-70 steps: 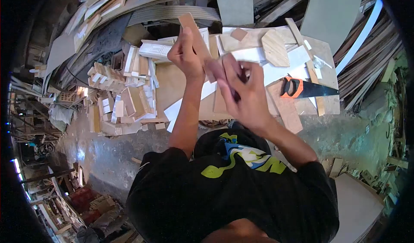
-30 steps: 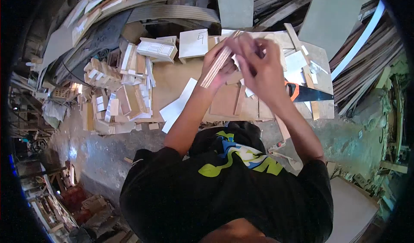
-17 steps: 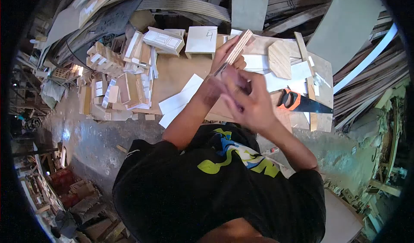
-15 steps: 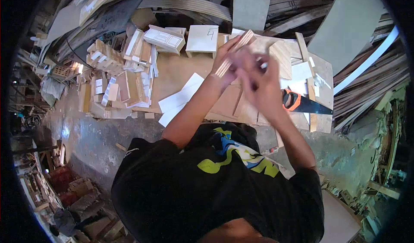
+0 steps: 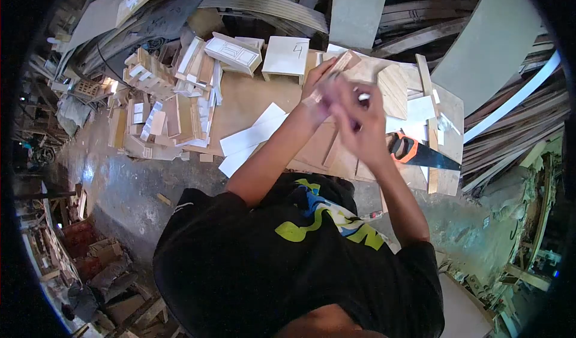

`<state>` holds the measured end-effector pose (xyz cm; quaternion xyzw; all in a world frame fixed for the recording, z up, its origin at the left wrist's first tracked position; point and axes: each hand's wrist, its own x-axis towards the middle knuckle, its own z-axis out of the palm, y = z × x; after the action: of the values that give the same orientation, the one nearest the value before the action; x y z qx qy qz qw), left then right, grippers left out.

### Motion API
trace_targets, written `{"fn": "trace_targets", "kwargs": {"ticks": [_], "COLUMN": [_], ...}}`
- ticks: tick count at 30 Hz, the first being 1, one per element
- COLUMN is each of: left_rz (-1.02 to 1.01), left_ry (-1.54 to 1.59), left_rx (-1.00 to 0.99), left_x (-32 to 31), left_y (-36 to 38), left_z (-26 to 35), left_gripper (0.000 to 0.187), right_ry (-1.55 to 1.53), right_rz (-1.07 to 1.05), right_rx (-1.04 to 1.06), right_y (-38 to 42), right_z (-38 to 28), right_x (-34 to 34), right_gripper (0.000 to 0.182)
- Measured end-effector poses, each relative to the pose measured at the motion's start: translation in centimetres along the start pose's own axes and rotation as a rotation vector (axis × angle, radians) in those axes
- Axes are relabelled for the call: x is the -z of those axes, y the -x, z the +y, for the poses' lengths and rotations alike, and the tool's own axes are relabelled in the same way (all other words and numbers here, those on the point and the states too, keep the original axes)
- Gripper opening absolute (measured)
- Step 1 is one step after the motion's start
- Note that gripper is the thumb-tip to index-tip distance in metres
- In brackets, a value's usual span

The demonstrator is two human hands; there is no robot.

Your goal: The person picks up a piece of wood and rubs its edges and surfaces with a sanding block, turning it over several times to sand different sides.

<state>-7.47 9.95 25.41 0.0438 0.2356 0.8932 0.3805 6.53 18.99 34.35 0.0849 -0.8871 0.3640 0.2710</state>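
head view, wood piece (image 5: 346,60): held up over the workbench (image 5: 246,101) at a tilt, its far end poking out past the fingers
left hand (image 5: 316,80): wrapped around the wood piece from the far side, fingers curled in, so it's pretty much closed on it
right hand (image 5: 360,108): brought in over the wood piece with the fingers bent and partly curled; kinda blurry, so whether anything is pinched in there can't be told
saw (image 5: 427,155): laid on the workbench to the right, orange-and-black handle turned toward the hands, blade crossed over a narrow wooden strip (image 5: 432,181)
octagonal board (image 5: 393,89): seen lying just beside the right hand, on the far side of the saw
white pieces (image 5: 255,135): overlapped near the left forearm, by the workbench's near edge
white-topped box (image 5: 282,59): stood upright beyond the left hand, marked on top in dark pen
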Motion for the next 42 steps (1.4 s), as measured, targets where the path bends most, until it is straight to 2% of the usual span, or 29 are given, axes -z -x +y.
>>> {"fn": "trace_targets", "kwargs": {"ticks": [1, 2, 4, 5, 8, 10, 11, 12, 13, 15, 16, 17, 20, 21, 23, 25, 28, 32, 35, 39, 42], "left_rz": [-0.010, -0.016, 0.127, 0.133, 0.147, -0.396, -0.308, 0.064, 0.450, 0.537, 0.576, 0.570, 0.546, 0.524, 0.478, 0.347, 0.226, 0.100, 0.037, -0.161, -0.299], "left_ry": [0.104, 0.208, 0.141, 0.111, 0.019, 0.270, 0.214, 0.184, 0.088, -0.077, -0.161, -0.244, -0.478, -0.514, -0.583, -0.555, -0.619, -0.563, -0.467, -0.367, -0.325], "left_rx": [0.038, 0.078, 0.067, 0.038, -0.042, 0.082, 0.035, -0.115, -0.230, -0.320, -0.362, -0.398, -0.515, -0.514, -0.517, -0.500, -0.427, -0.227, -0.168, -0.137, -0.168], "left_x": [-0.2, -0.5, -4.6, -4.4, -1.7, 3.7, 3.7, 1.2, -1.3, -4.1, -4.5, -4.3, -3.7, -4.1, -5.2, -5.3, -5.6, -5.8, -5.9, -4.7, -4.2], "left_y": [0.1, 0.3, 2.2, 2.0, 0.5, -1.0, -0.9, -0.8, -0.8, 1.4, 2.0, 2.1, 2.6, 3.0, 3.7, 3.9, 4.1, 5.0, 5.5, 5.9, 6.4], "left_z": [-0.1, -0.2, 0.8, 0.8, 0.3, 0.2, 0.4, -0.1, -0.5, 0.2, 0.2, -0.1, -1.4, -1.6, -1.9, -2.2, -2.2, -1.0, -0.5, -0.4, -0.8], "left_gripper": [0.033, 0.032, 0.034, 0.032, 0.029, 0.027, 0.027, 0.028, 0.031, 0.036, 0.038, 0.045, 0.045, 0.045, 0.045, 0.041, 0.033, 0.034, 0.041, 0.050, 0.055], "right_ry": [-0.042, -0.008, 0.057, -0.015, 0.074, 0.078, -0.178, -0.436, -0.729, -1.318, -1.402, -1.376, -1.174, -1.086, -0.938, -0.772, -0.241, -0.147, -0.265, -0.496, -0.513], "right_rz": [0.075, 0.073, 0.073, 0.008, 0.062, 0.144, 0.123, 0.094, 0.127, 0.201, 0.210, 0.228, 0.202, 0.178, 0.268, 0.315, 0.406, 0.311, 0.295, 0.291, 0.314], "right_rx": [-0.097, -0.045, 0.070, 0.071, 0.121, -0.126, -0.394, -0.653, -0.707, -0.787, -0.768, -0.762, -0.716, -0.696, -0.654, -0.658, -0.247, -0.195, -0.266, -0.435, -0.472], "right_y": [-1.3, -1.0, 0.0, 0.7, 0.1, -0.9, -0.7, -0.7, -0.6, 0.3, 1.1, 1.8, 3.2, 3.5, 3.4, 2.9, 3.4, 5.1, 5.1, 6.5, 6.3], "right_z": [0.4, 0.4, -0.1, -1.2, 1.0, 4.8, 5.6, 6.1, 5.9, 5.2, 5.2, 5.4, 4.8, 4.3, 2.8, 1.3, 2.2, 2.6, 1.2, 1.7, 0.9], "right_x": [0.0, -0.1, -0.2, 0.0, -0.1, 0.0, 1.3, 2.2, 2.3, 2.4, 1.9, 1.1, -0.5, -0.8, -1.0, -0.2, -0.2, 0.4, 1.1, 1.6, 1.8], "right_gripper": [0.033, 0.033, 0.033, 0.032, 0.032, 0.025, 0.028, 0.031, 0.034, 0.039, 0.051, 0.051, 0.055, 0.057, 0.061, 0.069, 0.073, 0.070, 0.069, 0.073, 0.072]}}
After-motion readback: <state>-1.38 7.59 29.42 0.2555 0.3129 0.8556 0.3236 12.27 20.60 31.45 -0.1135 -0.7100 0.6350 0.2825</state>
